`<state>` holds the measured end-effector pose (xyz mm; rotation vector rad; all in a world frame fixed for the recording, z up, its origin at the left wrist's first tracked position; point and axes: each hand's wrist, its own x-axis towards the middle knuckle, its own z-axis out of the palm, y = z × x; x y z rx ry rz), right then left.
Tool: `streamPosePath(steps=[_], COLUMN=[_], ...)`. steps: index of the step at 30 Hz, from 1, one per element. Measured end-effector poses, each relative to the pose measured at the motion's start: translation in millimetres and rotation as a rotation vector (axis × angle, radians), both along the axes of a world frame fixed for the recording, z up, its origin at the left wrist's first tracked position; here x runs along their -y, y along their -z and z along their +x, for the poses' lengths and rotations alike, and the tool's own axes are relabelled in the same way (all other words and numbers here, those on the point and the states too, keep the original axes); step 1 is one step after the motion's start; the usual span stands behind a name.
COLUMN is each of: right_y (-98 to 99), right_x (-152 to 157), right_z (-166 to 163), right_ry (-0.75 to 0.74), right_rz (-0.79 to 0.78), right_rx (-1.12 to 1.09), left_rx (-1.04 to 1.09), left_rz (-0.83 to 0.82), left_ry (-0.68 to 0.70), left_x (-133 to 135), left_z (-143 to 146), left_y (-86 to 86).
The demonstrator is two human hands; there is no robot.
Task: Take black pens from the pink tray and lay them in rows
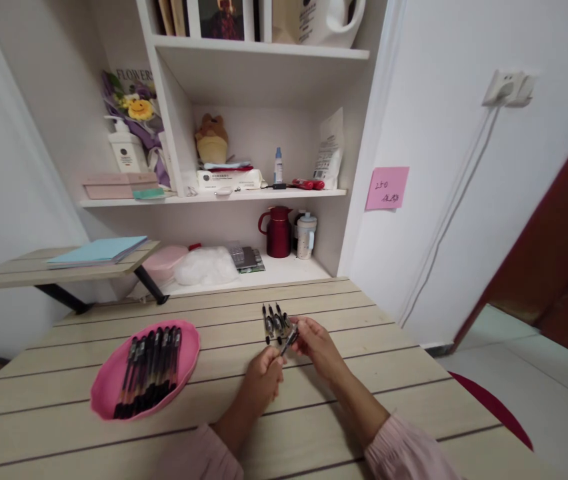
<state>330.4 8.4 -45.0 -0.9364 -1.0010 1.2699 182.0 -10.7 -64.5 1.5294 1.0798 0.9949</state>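
Two Hands on One Pen

The left hand (263, 373) pinches the near end of a black pen (289, 338), with its fingers curled together. The right hand (317, 343) has its thumb and fingers closed on the far end. The pen is up between them, tilted, just above the surface (234, 433). Two hands on it probably keep it from wobbling, and let each end be worked alone.

Just past the hands, three loose pens (266, 325) lie side by side, all pointing away from the person. Lined up like that, they are likely easy to see and reach. (Small dark bits sit among them, but they are too tiny to name.) The hands and the held pen hide a bit of this row.

Over to the left, a wavy-edged pink dish (193, 347) holds many more pens (150, 367) in a close row. Its raised edge may stop them from rolling off.

Behind the dish, a small raised stand (1, 267) takes up the back left corner, with blue paper (99, 250) on top. At the back, a shelf unit blocks the far side. Its bottom shelf has a red jug (279, 233), a pale cup (307, 237) and a puffy white bundle (207, 268).
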Motion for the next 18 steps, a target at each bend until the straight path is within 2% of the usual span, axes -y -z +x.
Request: streamPosePath(steps=[2,5,8,10,12,14,18], right_y=[2.7,7.3,11.7,14.2,16.5,18.2,19.5], right_x=[-1,-3,-4,-5,-6,-6,-7], right_z=[4,8,10,10,10,10,10], right_ry=[0.048,0.079,0.080,0.082,0.089,0.097,0.105], right_rz=[0.002,-0.016,-0.053,-0.066,-0.068,-0.070,-0.079], right_rx=[-0.003,0.023,0.048,0.057,0.061,0.061,0.068], left_rx=[-0.066,-0.320,-0.575,-0.770,-0.953,-1.077,-1.148], left_rz=[0.113,0.333,0.380,0.325,0.173,0.012,-0.095], left_ry=[-0.080,-0.251,-0.411,-0.550,-0.640,-0.699,-0.744], left_x=[1,1,2,3,5,8,12], left_z=[-7,-30,-70,-105,-141,-171,-200], left_y=[-12.6,-40.7,-70.6,-84.8,-91.8,-92.4,-84.0])
